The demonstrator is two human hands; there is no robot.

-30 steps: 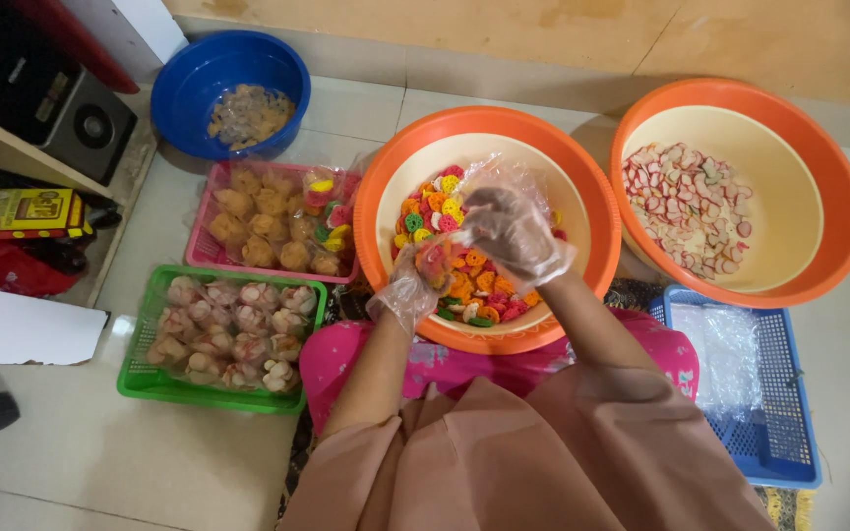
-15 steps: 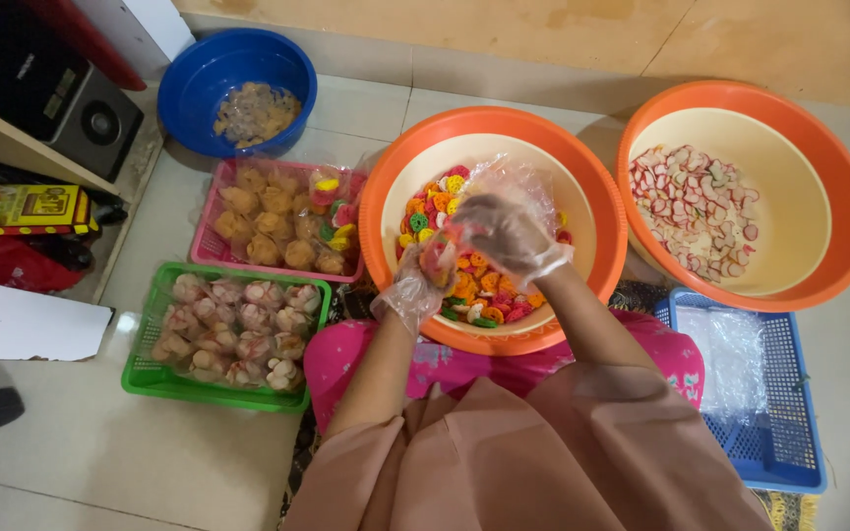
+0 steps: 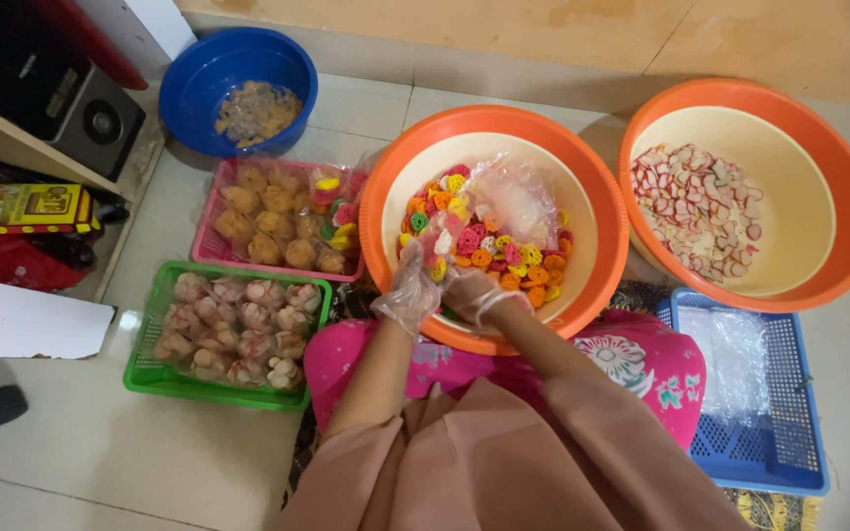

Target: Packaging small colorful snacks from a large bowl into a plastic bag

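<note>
Left hand (image 3: 410, 295) fingers are gripping a clear bag (image 3: 504, 202); right hand (image 3: 471, 290) fingers are closing on colourful crackers (image 3: 504, 258) inside the orange bowl (image 3: 386, 187).

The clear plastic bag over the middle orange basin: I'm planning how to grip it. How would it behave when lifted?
The clear plastic bag looks thin and crumpled, so probably floppy and light. Its glossy film may slip in the gloved left hand. Crackers inside would likely sag it.

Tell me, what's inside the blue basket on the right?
The blue basket holds a stack of clear plastic bags. Its slotted floor shows around them; whatever lies beneath the bags is covered.
</note>
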